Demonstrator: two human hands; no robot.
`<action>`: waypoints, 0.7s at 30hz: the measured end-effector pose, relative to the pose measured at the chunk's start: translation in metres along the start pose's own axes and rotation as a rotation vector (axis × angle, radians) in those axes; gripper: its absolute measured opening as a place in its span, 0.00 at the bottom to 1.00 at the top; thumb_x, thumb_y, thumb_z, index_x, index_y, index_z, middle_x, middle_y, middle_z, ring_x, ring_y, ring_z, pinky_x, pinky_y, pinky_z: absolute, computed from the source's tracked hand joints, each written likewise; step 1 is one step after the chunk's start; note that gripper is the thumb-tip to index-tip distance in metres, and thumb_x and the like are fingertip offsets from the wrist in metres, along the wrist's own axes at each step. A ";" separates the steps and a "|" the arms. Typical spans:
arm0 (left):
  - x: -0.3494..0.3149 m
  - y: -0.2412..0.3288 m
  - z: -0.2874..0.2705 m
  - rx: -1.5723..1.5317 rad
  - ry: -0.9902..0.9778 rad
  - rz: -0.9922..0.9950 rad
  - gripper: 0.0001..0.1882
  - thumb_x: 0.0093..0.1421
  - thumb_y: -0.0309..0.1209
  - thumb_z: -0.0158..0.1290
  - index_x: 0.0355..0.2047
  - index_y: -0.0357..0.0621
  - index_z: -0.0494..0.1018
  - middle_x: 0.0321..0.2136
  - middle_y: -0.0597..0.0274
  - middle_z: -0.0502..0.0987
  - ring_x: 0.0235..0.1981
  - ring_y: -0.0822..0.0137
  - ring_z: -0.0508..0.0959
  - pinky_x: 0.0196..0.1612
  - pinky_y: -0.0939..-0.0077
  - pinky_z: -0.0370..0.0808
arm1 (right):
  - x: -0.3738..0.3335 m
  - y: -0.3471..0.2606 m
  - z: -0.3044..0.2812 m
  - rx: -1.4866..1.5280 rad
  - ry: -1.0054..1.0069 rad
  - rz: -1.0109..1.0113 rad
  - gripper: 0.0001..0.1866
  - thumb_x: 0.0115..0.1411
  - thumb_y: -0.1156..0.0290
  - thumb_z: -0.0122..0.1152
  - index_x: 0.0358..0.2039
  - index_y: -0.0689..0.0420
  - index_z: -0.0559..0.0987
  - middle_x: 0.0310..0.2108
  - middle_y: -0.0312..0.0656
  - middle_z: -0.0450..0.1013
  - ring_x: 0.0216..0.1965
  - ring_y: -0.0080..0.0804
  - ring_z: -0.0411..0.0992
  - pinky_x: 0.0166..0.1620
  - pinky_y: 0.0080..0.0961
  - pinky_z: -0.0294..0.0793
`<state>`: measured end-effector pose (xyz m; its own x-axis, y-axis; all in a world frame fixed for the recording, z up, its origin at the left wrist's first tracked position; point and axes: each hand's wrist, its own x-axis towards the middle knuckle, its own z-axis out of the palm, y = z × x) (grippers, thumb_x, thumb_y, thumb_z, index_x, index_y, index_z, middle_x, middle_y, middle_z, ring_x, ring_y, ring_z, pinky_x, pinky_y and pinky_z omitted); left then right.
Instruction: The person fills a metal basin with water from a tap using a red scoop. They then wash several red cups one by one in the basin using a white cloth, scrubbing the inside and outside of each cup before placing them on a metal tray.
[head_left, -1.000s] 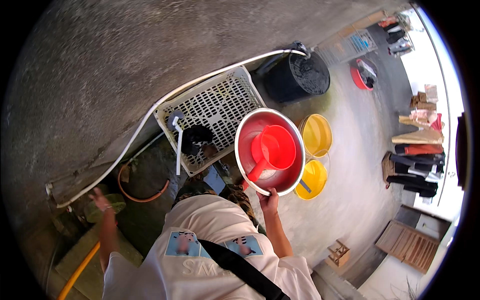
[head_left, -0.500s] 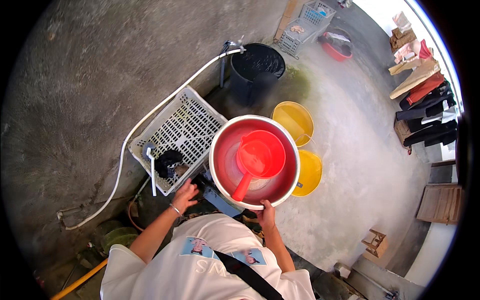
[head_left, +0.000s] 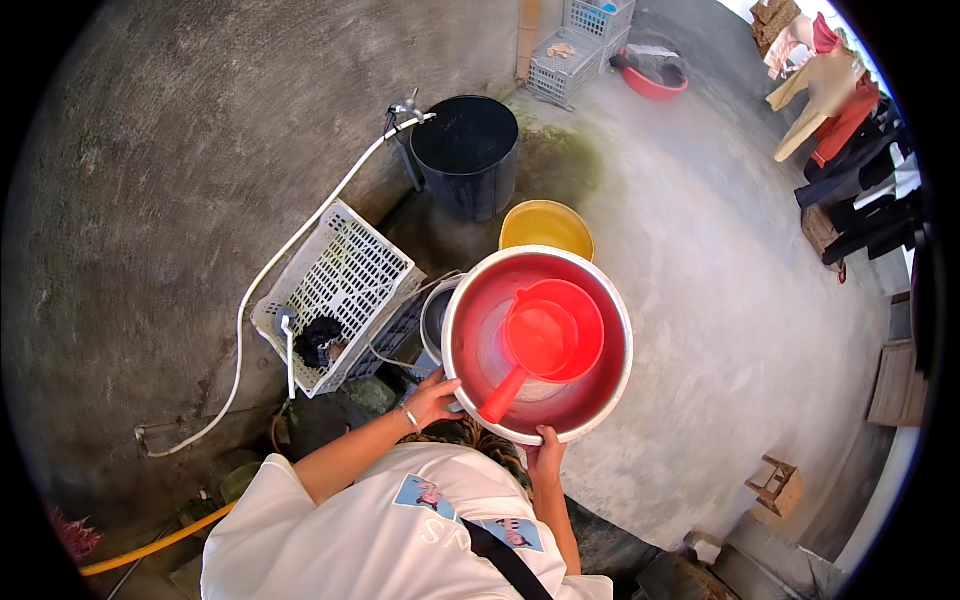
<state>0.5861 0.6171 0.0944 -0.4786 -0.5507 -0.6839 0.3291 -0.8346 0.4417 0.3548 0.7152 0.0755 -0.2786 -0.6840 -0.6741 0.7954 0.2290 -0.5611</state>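
Note:
A wide basin (head_left: 470, 310) with a silver rim and reddish inside is held up in front of me. A red water dipper (head_left: 553, 332) lies in it, its handle pointing to the near left. My right hand (head_left: 545, 456) grips the near rim, thumb on top and fingers underneath. At the left side of the rim, my left hand (head_left: 433, 400) is closed on the basin's edge, its fingers partly hidden under it. The basin covers part of a grey metal pot (head_left: 433, 318) and the near side of a yellow bucket (head_left: 546, 226).
A white plastic crate (head_left: 345, 262) with a dark clump inside stands by the wall. Behind it are a black bin (head_left: 466, 160) and a tap with a white hose (head_left: 268, 270). A small wooden stool (head_left: 776, 487) is at right; clothes (head_left: 845, 110) hang far right.
The basin and dipper have moved right and slightly nearer relative to the crate. My left hand has come from beside the crate to the basin's rim. My right hand keeps its grip.

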 end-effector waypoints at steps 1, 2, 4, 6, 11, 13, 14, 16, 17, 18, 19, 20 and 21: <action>0.007 0.004 0.011 0.014 0.025 0.004 0.30 0.55 0.37 0.53 0.57 0.52 0.55 0.50 0.59 0.66 0.47 0.60 0.71 0.41 0.53 0.73 | 0.001 -0.004 -0.008 -0.006 -0.002 0.018 0.22 0.47 0.77 0.48 0.46 0.65 0.62 0.36 0.48 0.69 0.33 0.43 0.74 0.31 0.42 0.81; 0.018 0.005 0.020 0.045 0.028 -0.020 0.29 0.55 0.35 0.53 0.56 0.50 0.56 0.49 0.58 0.67 0.46 0.60 0.72 0.41 0.53 0.74 | -0.002 -0.012 -0.007 -0.024 0.014 0.000 0.22 0.47 0.77 0.48 0.46 0.64 0.62 0.36 0.48 0.69 0.33 0.42 0.74 0.31 0.41 0.81; 0.040 0.003 0.031 0.103 0.039 -0.063 0.27 0.55 0.31 0.53 0.54 0.47 0.59 0.48 0.57 0.68 0.45 0.59 0.74 0.41 0.52 0.76 | -0.013 -0.030 -0.006 -0.063 0.043 -0.033 0.22 0.47 0.77 0.49 0.46 0.63 0.63 0.35 0.47 0.69 0.33 0.40 0.74 0.30 0.41 0.81; 0.063 -0.002 0.042 0.173 0.068 -0.128 0.24 0.53 0.30 0.53 0.51 0.41 0.63 0.42 0.55 0.73 0.40 0.59 0.76 0.37 0.57 0.78 | -0.009 -0.034 -0.027 -0.069 0.079 -0.090 0.20 0.47 0.76 0.49 0.44 0.61 0.65 0.33 0.45 0.69 0.33 0.39 0.73 0.29 0.40 0.81; 0.095 -0.012 0.077 0.292 0.052 -0.170 0.22 0.49 0.27 0.51 0.47 0.37 0.66 0.37 0.55 0.75 0.36 0.61 0.78 0.35 0.62 0.79 | 0.000 -0.065 -0.050 -0.061 0.119 -0.090 0.15 0.48 0.75 0.51 0.38 0.62 0.67 0.32 0.44 0.69 0.32 0.38 0.73 0.28 0.39 0.81; 0.104 -0.015 0.097 0.319 0.056 -0.173 0.23 0.48 0.24 0.49 0.47 0.41 0.66 0.38 0.58 0.75 0.37 0.64 0.77 0.35 0.65 0.79 | 0.014 -0.079 -0.071 -0.036 0.146 -0.045 0.12 0.48 0.73 0.51 0.34 0.62 0.69 0.33 0.45 0.69 0.33 0.40 0.74 0.29 0.39 0.81; 0.105 -0.016 0.110 0.317 0.090 -0.163 0.22 0.48 0.24 0.49 0.47 0.41 0.67 0.38 0.58 0.75 0.37 0.64 0.77 0.36 0.65 0.78 | 0.019 -0.089 -0.075 -0.037 0.163 -0.021 0.11 0.48 0.73 0.51 0.33 0.62 0.69 0.33 0.44 0.70 0.33 0.40 0.74 0.29 0.39 0.81; 0.105 -0.021 0.141 0.306 0.162 -0.136 0.21 0.48 0.24 0.49 0.46 0.42 0.67 0.37 0.60 0.75 0.37 0.64 0.77 0.38 0.64 0.78 | 0.029 -0.114 -0.080 -0.046 0.191 0.030 0.10 0.49 0.72 0.50 0.32 0.61 0.70 0.33 0.44 0.70 0.33 0.41 0.74 0.28 0.39 0.81; 0.113 -0.030 0.147 0.264 0.163 -0.115 0.21 0.48 0.23 0.49 0.45 0.42 0.68 0.37 0.60 0.75 0.37 0.65 0.76 0.38 0.64 0.78 | 0.033 -0.126 -0.083 -0.039 0.189 0.014 0.14 0.52 0.66 0.53 0.36 0.62 0.70 0.37 0.45 0.70 0.33 0.42 0.74 0.29 0.39 0.81; 0.123 -0.044 0.152 0.228 0.163 -0.097 0.21 0.48 0.23 0.50 0.45 0.42 0.68 0.37 0.60 0.75 0.37 0.65 0.76 0.39 0.64 0.77 | 0.036 -0.141 -0.088 -0.051 0.181 0.027 0.17 0.53 0.63 0.54 0.38 0.61 0.69 0.37 0.46 0.71 0.34 0.41 0.74 0.30 0.39 0.80; 0.133 -0.058 0.158 0.189 0.163 -0.078 0.20 0.48 0.23 0.50 0.44 0.43 0.68 0.37 0.60 0.75 0.37 0.65 0.76 0.39 0.64 0.77 | 0.039 -0.158 -0.093 -0.065 0.172 0.040 0.19 0.53 0.60 0.55 0.40 0.61 0.69 0.37 0.47 0.71 0.34 0.41 0.74 0.31 0.40 0.80; 0.142 -0.069 0.169 0.161 0.179 -0.071 0.19 0.47 0.23 0.50 0.43 0.41 0.68 0.35 0.60 0.74 0.35 0.65 0.76 0.38 0.64 0.78 | 0.043 -0.178 -0.102 -0.084 0.163 0.050 0.22 0.53 0.58 0.57 0.42 0.61 0.68 0.37 0.47 0.71 0.34 0.41 0.74 0.32 0.40 0.80; 0.148 -0.080 0.179 0.132 0.195 -0.063 0.18 0.47 0.23 0.51 0.42 0.40 0.69 0.34 0.60 0.74 0.34 0.64 0.77 0.37 0.64 0.78 | 0.045 -0.196 -0.111 -0.118 0.206 0.017 0.25 0.54 0.57 0.57 0.44 0.62 0.67 0.39 0.48 0.70 0.36 0.40 0.73 0.33 0.37 0.79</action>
<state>0.3431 0.5997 0.0616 -0.3244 -0.4947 -0.8062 0.1882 -0.8691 0.4575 0.1266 0.7162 0.1017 -0.3790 -0.5263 -0.7612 0.7363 0.3268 -0.5925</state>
